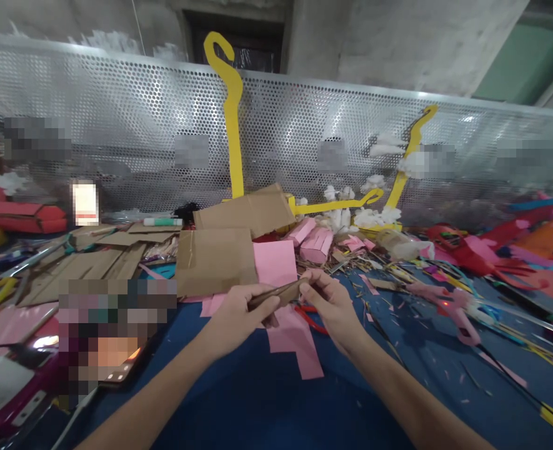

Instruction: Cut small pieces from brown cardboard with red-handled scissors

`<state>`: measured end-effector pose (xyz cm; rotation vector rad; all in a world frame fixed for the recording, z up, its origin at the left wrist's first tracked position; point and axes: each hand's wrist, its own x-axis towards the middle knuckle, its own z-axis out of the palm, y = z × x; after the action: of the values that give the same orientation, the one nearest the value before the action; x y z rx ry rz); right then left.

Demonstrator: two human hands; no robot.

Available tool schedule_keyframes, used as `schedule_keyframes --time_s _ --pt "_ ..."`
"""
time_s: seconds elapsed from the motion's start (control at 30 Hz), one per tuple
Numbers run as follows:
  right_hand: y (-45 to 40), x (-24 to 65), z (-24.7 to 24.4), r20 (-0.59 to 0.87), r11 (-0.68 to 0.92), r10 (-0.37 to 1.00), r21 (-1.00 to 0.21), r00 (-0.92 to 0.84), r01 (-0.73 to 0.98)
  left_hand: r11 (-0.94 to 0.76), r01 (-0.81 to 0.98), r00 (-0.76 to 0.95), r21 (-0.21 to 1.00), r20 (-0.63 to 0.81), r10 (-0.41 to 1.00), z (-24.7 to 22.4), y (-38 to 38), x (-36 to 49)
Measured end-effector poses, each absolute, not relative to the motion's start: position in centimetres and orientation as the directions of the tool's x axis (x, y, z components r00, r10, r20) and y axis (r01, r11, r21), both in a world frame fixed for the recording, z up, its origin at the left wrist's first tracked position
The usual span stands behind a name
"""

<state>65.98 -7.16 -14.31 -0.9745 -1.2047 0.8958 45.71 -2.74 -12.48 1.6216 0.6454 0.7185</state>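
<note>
Between my two hands is a small folded piece of brown cardboard (pixel 283 292). My left hand (pixel 245 315) grips its left end, with the thumb along the near side. At the right end, the fingers of my right hand (pixel 325 303) pinch it. Below the hands lies a cut piece of pink paper (pixel 297 344) on the blue table (pixel 239 387). Red-handled scissors (pixel 314 320) show partly behind my right hand. Just beyond, a pink sheet (pixel 276 261) rests beside a flat cardboard square (pixel 215 259).
A pink glue gun (pixel 458 309) with a cord lies at right. Tall yellow hook shapes (pixel 233 125) stand before a perforated metal panel (pixel 140 125). Cardboard sheets (pixel 84 269) and a purple power strip (pixel 11 397) are at left. Pink paper boxes (pixel 316 242) sit among scraps.
</note>
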Motion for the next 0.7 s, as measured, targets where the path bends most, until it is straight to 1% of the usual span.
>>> schedule_keyframes --time_s 0.07,0.13,0.2,0.27,0.4,0.5,0.6,0.7 --pt "-7.04 65.93 -14.43 0.343 0.354 0.923 -0.934 0.177 -0.035 -0.257 0.053 0.559 0.965 0.184 0.809 -12.52 -2.57 45.81" --pt "-6.95 65.87 -14.62 0.356 0.369 0.914 -0.929 0.193 -0.033 -0.312 0.049 0.488 0.949 0.250 0.836 -12.76 -2.38 45.80" --pt "-6.85 65.85 -14.87 0.353 0.370 0.913 -0.928 0.203 -0.051 -0.357 0.030 0.444 0.933 0.308 0.842 -13.05 -2.25 45.75" --pt "-6.79 65.82 -15.06 0.334 0.360 0.919 -0.928 0.210 -0.095 -0.400 0.029 0.447 0.916 0.346 0.825 -13.14 -2.26 45.72" --pt "-6.89 65.60 -14.94 0.289 0.333 0.934 -0.918 0.211 -0.215 -0.469 0.062 0.528 0.881 0.370 0.765 -12.65 -2.59 45.74" --pt "-7.02 65.43 -14.76 0.271 0.317 0.941 -0.914 0.202 -0.252 -0.504 0.085 0.510 0.859 0.397 0.763 -12.43 -2.64 45.66" --pt "-7.01 65.43 -14.85 0.280 0.321 0.940 -0.921 0.194 -0.223 -0.483 0.114 0.470 0.868 0.381 0.796 -12.78 -2.30 45.51" --pt "-6.94 65.57 -15.01 0.319 0.346 0.929 -0.928 0.187 -0.141 -0.439 0.069 0.473 0.896 0.358 0.805 -13.27 -1.87 45.45"
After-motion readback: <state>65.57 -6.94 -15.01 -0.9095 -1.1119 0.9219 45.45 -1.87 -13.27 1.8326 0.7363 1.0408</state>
